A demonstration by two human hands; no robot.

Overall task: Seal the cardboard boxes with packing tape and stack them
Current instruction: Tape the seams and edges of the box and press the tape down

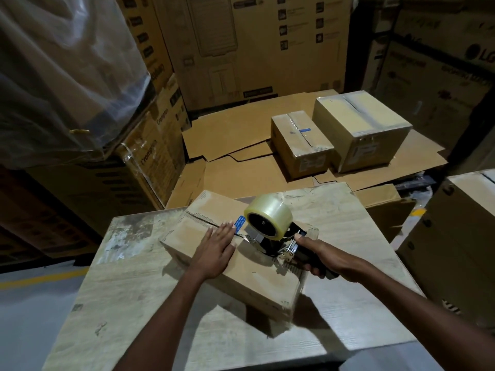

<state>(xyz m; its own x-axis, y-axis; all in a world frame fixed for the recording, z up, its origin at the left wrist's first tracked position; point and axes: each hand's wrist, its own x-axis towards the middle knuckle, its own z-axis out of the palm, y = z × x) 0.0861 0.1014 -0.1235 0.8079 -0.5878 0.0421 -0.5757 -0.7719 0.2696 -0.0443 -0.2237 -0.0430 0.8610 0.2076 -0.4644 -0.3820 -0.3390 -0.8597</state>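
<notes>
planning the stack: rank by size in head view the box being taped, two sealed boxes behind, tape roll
1. box being taped (nearest, so unsure)
2. right sealed box
3. left sealed box
4. tape roll

We see a plain brown cardboard box (235,269) near the middle of the tabletop (128,303), bearing a small blue label (239,223) with white print. The tape roll (272,208) is clear with a pale yellow tint, its dispenser (272,245) black with silvery metal parts. The tabletop shows pale wood grain, with whitish worn patches toward its far left corner. The grey floor (32,330) carries a yellow line (40,280).
</notes>
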